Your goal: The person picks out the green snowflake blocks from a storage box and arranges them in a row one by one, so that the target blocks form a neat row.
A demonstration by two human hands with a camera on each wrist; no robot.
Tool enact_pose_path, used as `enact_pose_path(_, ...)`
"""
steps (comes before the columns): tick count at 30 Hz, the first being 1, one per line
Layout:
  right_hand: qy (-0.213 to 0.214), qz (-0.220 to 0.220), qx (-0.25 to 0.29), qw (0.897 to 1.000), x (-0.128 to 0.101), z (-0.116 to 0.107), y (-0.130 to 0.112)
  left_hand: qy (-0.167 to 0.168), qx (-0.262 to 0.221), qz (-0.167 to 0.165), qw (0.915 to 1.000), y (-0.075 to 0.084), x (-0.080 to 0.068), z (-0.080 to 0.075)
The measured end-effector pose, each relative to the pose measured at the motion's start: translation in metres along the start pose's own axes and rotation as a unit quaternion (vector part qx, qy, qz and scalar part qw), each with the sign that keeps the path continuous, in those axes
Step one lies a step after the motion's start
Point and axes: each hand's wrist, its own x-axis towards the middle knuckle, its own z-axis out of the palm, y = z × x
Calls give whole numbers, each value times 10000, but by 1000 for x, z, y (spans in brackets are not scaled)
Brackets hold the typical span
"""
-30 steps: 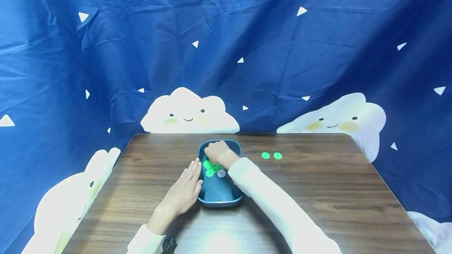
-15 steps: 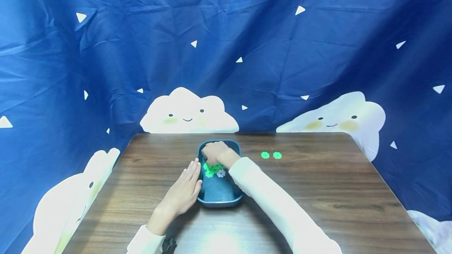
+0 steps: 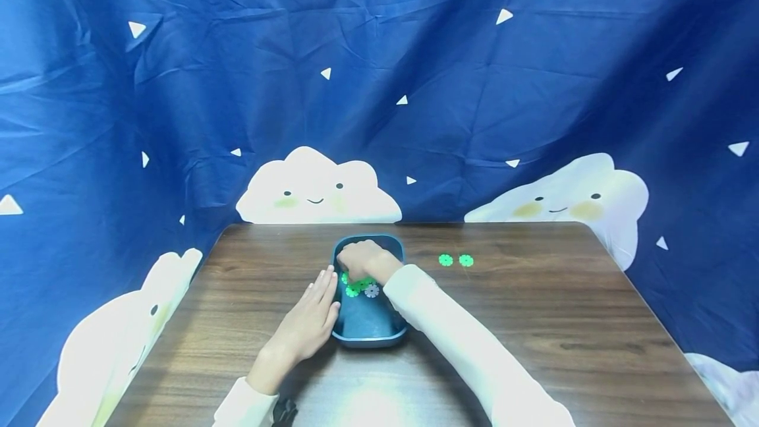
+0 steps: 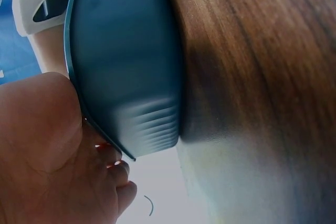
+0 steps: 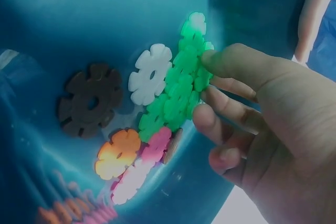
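A dark blue tray (image 3: 367,333) stands on the wooden table (image 3: 534,321). My left hand (image 3: 308,318) lies flat with straight fingers against the tray's left outer wall (image 4: 126,66). My right hand (image 3: 363,257) reaches into the tray's far half. In the right wrist view its thumb and curled fingers (image 5: 220,129) pinch the edge of a cluster of green snowflake pieces (image 5: 181,85). Beside the cluster lie a white piece (image 5: 150,73), a brown piece (image 5: 89,99), an orange piece (image 5: 117,153) and a pink piece (image 5: 149,153).
Two green snowflake pieces (image 3: 446,259) (image 3: 466,260) lie side by side on the table to the right of the tray. A blue cloth with white clouds (image 3: 320,186) hangs close behind and around the table's edges.
My right hand has edged slightly left and lower onto the green pieces in the tray. The left hand and the tray have stayed put.
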Motion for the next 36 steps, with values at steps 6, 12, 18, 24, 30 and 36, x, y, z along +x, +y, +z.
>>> enact_pose_path(6, 125, -67, -99, 9998, 1, 1, 3, -4, 6, 32, 10000, -1, 1, 3)
enact_pose_path(12, 218, -68, -169, 9996, 0, 0, 5, -64, -14, 11, 10000, 0, 1, 1)
enact_pose_path(18, 322, -109, -97, 9994, -5, -7, 11, -75, 8, 34, 10000, -1, 1, 3)
enact_pose_path(24, 595, -115, -39, 9982, -22, -24, 23, 83, 18, 104, 9999, 0, 1, 3)
enact_pose_path(30, 843, -163, 13, 9963, -44, -40, 39, 51, 26, 45, 10000, 1, 0, 3)
enact_pose_path(36, 1128, 36, 68, 9936, -67, -49, 62, 179, 52, 28, 9998, 0, -1, 3)
